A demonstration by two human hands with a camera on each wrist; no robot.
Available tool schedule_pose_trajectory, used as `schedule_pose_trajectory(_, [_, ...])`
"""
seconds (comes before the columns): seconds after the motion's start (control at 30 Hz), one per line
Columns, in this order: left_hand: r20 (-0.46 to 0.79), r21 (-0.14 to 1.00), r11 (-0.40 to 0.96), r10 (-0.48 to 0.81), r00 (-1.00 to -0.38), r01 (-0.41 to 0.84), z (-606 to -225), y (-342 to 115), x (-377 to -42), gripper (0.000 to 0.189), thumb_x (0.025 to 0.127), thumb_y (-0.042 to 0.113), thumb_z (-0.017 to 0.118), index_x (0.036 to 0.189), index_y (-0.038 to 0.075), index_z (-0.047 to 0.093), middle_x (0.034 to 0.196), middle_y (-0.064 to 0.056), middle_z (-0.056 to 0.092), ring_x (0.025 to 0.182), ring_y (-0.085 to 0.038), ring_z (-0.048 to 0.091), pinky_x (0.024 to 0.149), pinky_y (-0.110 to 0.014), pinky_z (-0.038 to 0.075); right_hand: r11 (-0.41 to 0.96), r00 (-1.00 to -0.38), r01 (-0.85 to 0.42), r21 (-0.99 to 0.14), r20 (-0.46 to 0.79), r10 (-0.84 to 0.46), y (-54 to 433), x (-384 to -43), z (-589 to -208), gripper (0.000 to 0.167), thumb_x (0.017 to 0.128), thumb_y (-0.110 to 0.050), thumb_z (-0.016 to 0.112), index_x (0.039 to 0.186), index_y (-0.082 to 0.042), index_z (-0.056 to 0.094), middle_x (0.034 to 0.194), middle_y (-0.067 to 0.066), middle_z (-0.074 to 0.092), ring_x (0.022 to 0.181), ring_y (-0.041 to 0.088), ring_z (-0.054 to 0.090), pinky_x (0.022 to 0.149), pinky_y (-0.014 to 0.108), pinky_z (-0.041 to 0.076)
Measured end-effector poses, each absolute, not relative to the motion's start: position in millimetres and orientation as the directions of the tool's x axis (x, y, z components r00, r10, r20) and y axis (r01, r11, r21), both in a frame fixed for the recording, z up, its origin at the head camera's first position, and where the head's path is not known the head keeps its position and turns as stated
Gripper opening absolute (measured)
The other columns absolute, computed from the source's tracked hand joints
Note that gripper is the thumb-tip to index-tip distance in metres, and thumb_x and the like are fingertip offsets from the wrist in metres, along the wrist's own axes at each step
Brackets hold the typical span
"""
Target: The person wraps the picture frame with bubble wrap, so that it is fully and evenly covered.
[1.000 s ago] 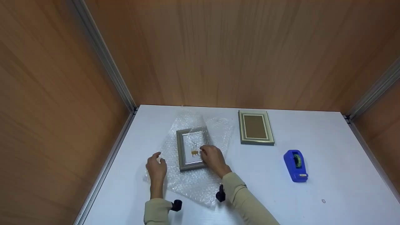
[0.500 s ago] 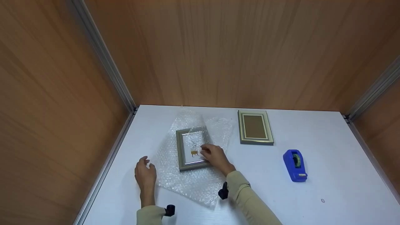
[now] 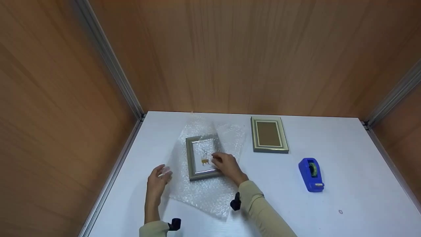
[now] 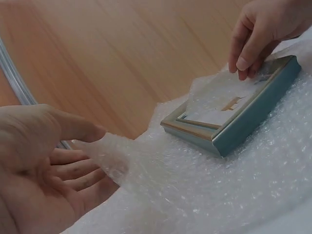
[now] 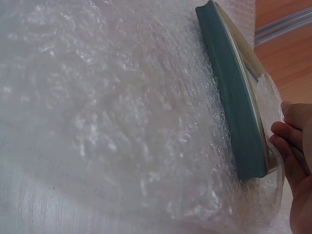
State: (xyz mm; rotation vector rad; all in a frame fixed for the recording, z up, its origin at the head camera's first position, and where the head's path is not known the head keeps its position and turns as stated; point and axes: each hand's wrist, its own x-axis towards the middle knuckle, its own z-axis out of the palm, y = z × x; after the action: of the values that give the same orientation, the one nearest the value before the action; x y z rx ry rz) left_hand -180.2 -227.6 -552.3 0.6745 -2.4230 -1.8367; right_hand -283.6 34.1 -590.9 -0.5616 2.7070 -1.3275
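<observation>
A silver-grey picture frame (image 3: 190,161) lies face up on a sheet of bubble wrap (image 3: 204,194), showing a small orange chair-like picture. From the right, a folded flap of the wrap covers part of its glass. My right hand (image 3: 228,167) keeps its fingertips together on that flap, over the frame's right side. At the left, my left hand (image 3: 157,182) pinches the raised left corner of the wrap (image 4: 114,156) between thumb and fingers. The frame's right edge is partly hidden under the flap and the right hand.
A second picture frame (image 3: 269,135), with a brown centre, lies at the back of the white table (image 3: 338,141). Nearer on the right stands a blue tape dispenser (image 3: 311,174). A small clear scrap (image 3: 340,212) lies by the front. Wooden panels (image 3: 230,59) enclose the table.
My left hand has moved slightly left and towards the front edge, and the wrap's left corner is now raised in its fingers. The right hand has stayed nearly still on the flap.
</observation>
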Motion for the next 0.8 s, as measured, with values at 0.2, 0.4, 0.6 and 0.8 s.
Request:
schedule_pose_trajectory(0.2, [-0.252,0.865,0.384,-0.222,-0.942,-0.322,-550.4,-219.5,-177.9,0.052,0.094,0.022,0.057,0.142,0.005,0.044,0.142,-0.019,0.048,0.129,-0.039,0.047,0.102,-0.051,0.044,0.553,-0.928,-0.299,-0.778,0.102,-0.358,34.1,-283.5,-591.9,0.028,0.094,-0.022,0.061,0.118,-0.007,0.066,0.111,0.005,0.070,0.102,0.018,0.065,0.088,0.035,0.054])
schedule_pose_trajectory(0.4, [-0.207,0.859,0.442,-0.164,-0.965,-0.259,-547.1,-210.2,-181.5,0.053,0.097,0.023,0.053,0.143,0.001,0.040,0.143,-0.024,0.045,0.129,-0.042,0.046,0.103,-0.052,0.044,0.551,-0.926,-0.310,-0.775,0.114,-0.361,33.8,-282.9,-593.3,0.027,0.094,-0.021,0.062,0.117,-0.007,0.066,0.111,0.005,0.070,0.103,0.018,0.065,0.089,0.036,0.054])
schedule_pose_trajectory(0.6, [-0.102,0.857,0.489,-0.147,-0.984,-0.162,-541.4,-197.7,-189.1,0.042,0.098,0.023,0.051,0.131,-0.002,0.054,0.133,-0.027,0.054,0.120,-0.041,0.055,0.098,-0.052,0.048,0.544,-0.916,-0.347,-0.764,0.150,-0.373,34.4,-283.0,-593.8,0.027,0.094,-0.020,0.062,0.116,-0.006,0.067,0.110,0.007,0.070,0.102,0.020,0.066,0.089,0.036,0.054])
schedule_pose_trajectory(0.8, [-0.098,0.829,0.544,-0.087,-0.991,-0.130,-534.4,-180.3,-202.9,0.038,0.099,0.024,0.050,0.129,0.003,0.058,0.128,-0.017,0.061,0.112,-0.031,0.063,0.096,-0.046,0.051,0.550,-0.919,-0.336,-0.764,0.139,-0.369,34.0,-282.9,-593.5,0.027,0.094,-0.020,0.062,0.116,-0.006,0.067,0.110,0.006,0.070,0.102,0.019,0.066,0.089,0.036,0.054])
